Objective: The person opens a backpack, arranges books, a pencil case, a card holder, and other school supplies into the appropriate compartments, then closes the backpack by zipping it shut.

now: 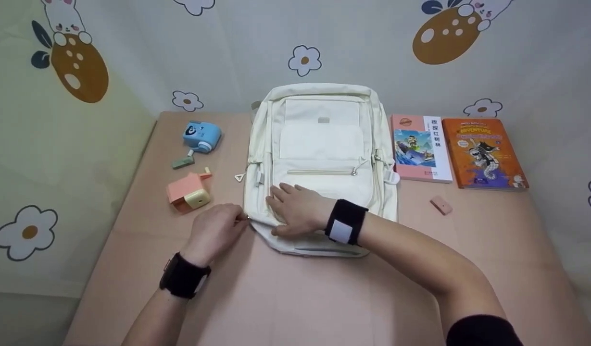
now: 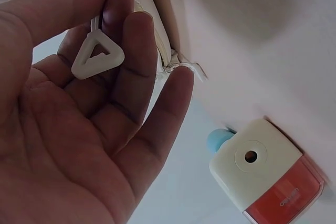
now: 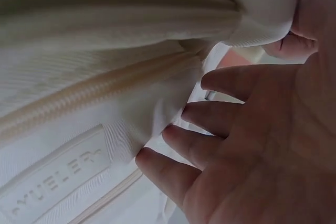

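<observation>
Backpack (image 1: 319, 163) lay flat on its back in the middle of the counter (image 1: 324, 298), front pockets up. Right hand (image 1: 297, 209) pressed down on its lower front with fingers spread — apparently steadying the fabric. Left hand (image 1: 216, 230), at the bag's lower left corner, held the triangular zipper pull (image 2: 97, 56) in a pinching grip between thumb and fingertips — placed so the zipper could run against the braced cloth.

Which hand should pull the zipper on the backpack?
Probably the left hand: it already pinches the zipper pull. The right hand lies flat on the backpack, steadying it.
</observation>
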`<state>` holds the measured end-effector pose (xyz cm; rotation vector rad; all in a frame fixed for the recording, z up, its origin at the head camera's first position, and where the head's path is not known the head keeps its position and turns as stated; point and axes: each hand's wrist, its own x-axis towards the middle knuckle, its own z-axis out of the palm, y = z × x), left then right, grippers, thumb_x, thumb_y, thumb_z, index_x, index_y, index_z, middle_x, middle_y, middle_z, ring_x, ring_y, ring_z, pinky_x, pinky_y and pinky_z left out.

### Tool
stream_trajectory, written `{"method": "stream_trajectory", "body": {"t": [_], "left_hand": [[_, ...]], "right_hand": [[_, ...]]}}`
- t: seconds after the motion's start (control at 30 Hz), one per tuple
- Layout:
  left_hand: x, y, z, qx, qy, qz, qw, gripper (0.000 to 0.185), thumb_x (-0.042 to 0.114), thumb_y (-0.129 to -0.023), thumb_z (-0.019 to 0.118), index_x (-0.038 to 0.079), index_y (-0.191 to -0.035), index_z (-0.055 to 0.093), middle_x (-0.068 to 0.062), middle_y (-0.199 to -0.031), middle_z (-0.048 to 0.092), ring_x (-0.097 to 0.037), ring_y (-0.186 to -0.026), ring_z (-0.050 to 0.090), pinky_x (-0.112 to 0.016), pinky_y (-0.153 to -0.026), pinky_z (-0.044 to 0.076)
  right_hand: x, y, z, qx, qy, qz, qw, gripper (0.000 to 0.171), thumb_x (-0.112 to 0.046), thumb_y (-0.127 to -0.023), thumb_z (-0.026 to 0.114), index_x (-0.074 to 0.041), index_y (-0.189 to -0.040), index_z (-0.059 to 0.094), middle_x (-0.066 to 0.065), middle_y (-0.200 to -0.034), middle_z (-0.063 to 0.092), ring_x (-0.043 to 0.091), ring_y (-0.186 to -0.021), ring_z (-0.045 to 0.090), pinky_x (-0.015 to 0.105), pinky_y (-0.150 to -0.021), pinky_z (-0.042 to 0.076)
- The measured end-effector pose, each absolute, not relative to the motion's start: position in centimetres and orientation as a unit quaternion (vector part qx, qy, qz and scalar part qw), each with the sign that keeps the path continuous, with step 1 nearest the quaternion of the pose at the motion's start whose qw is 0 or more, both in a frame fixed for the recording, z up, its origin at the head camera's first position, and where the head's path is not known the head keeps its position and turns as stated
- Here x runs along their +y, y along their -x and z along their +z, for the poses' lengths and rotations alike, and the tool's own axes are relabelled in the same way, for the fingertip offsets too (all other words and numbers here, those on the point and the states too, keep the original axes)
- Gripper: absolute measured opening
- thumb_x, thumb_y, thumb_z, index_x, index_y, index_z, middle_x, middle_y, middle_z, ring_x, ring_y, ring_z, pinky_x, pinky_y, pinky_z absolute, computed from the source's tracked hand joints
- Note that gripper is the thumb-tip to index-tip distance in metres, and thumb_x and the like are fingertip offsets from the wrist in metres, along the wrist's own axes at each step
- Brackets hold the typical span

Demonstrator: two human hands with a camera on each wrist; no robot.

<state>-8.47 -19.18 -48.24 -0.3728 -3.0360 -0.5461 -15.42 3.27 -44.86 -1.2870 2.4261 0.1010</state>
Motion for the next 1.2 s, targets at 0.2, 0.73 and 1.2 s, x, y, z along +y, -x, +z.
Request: {"method": "stream_trajectory", "body": {"t": [0.2,0.73,1.2], "left_hand": [[-19.2,8.5,-48.4,-0.976,0.112,-0.185,0.019,0.007,0.015,-0.088,0.079,0.016,-0.085,0.073,0.003,-0.079,0.068,-0.018,-0.071,0.063,-0.04,-0.062,0.05],[-19.4,8.3,-48.4,-0.975,0.081,-0.208,0.011,0.006,0.015,-0.088,0.078,0.017,-0.086,0.073,0.001,-0.086,0.071,-0.024,-0.082,0.067,-0.045,-0.07,0.051],[-18.2,7.9,-48.3,-0.974,0.078,-0.213,0.003,0.011,0.015,-0.086,0.08,0.018,-0.079,0.072,0.005,-0.077,0.066,-0.016,-0.07,0.061,-0.04,-0.062,0.049]], "right_hand": [[5.9,14.0,-44.4,0.866,0.466,0.031,0.181,0.09,-0.059,-0.095,0.057,-0.003,-0.16,0.029,0.021,-0.166,0.021,0.039,-0.153,0.018,0.05,-0.121,0.022],[11.6,13.3,-46.6,0.871,0.469,-0.04,0.142,0.057,-0.043,-0.11,0.038,-0.013,-0.159,0.037,0.012,-0.163,0.035,0.034,-0.152,0.025,0.044,-0.121,0.026],[11.4,14.2,-46.3,0.873,0.454,-0.084,0.158,0.049,-0.037,-0.11,0.039,-0.016,-0.154,0.047,0.007,-0.156,0.046,0.031,-0.148,0.035,0.044,-0.118,0.031]]}}
